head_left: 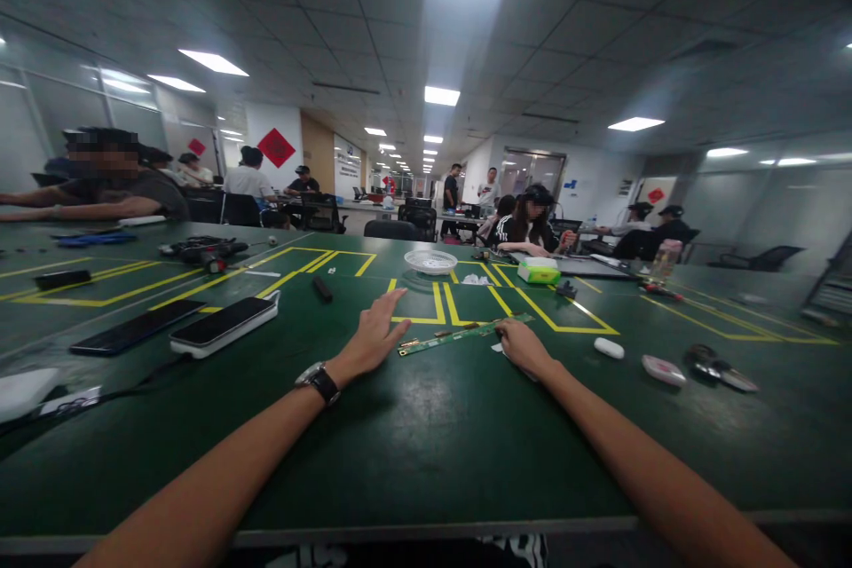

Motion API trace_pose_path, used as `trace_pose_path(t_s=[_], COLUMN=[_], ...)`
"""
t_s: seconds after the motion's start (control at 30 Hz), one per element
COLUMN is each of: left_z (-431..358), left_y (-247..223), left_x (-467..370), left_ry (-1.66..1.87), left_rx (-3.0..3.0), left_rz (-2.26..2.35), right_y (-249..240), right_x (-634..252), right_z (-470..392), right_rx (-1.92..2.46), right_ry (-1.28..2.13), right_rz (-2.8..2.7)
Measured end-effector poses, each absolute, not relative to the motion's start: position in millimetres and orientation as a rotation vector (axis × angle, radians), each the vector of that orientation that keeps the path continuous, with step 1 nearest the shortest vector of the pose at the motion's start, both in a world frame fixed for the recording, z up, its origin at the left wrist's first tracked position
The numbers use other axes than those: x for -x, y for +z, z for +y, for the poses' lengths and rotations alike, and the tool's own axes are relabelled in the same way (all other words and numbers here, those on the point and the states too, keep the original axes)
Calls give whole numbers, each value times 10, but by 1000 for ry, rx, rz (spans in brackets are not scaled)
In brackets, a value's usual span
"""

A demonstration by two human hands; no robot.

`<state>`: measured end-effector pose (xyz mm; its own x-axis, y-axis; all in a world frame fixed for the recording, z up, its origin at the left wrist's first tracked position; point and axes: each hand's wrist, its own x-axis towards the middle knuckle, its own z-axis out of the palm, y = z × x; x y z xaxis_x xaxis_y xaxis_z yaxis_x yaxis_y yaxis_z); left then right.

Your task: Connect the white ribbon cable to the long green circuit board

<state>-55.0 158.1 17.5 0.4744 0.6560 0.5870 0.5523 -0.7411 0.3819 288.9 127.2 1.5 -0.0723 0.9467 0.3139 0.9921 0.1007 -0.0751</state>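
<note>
A long, narrow green circuit board (459,335) lies slanted across the middle of the green table. My right hand (523,344) has its fingers closed on the board's right end, beside a small white piece (497,348). Just left of the board's other end is my left hand (371,335), its fingers spread and nothing in them; a watch (319,380) is on that wrist. Beyond the board stands a white round basket (430,263).
On the left lie a phone in a white holder (224,325), a dark phone (137,327) and a cable. A green tissue pack (539,271) stands beyond my right hand. To the right are a white case (608,348) and a pinkish one (663,370). People sit around.
</note>
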Motion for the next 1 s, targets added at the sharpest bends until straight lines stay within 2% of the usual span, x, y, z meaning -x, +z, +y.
trace_pose_path(t_s=[0.7, 1.0], left_z=[1550, 1495], left_y=[4, 61], left_x=[473, 456], left_ry=[888, 862], left_rx=[-2701, -2720], left_rz=[985, 961], right_y=[-133, 33], right_x=[-2892, -2851], right_z=[1283, 1216], right_rx=[2068, 2008], right_ry=[-209, -311], right_rz=[-2136, -2103])
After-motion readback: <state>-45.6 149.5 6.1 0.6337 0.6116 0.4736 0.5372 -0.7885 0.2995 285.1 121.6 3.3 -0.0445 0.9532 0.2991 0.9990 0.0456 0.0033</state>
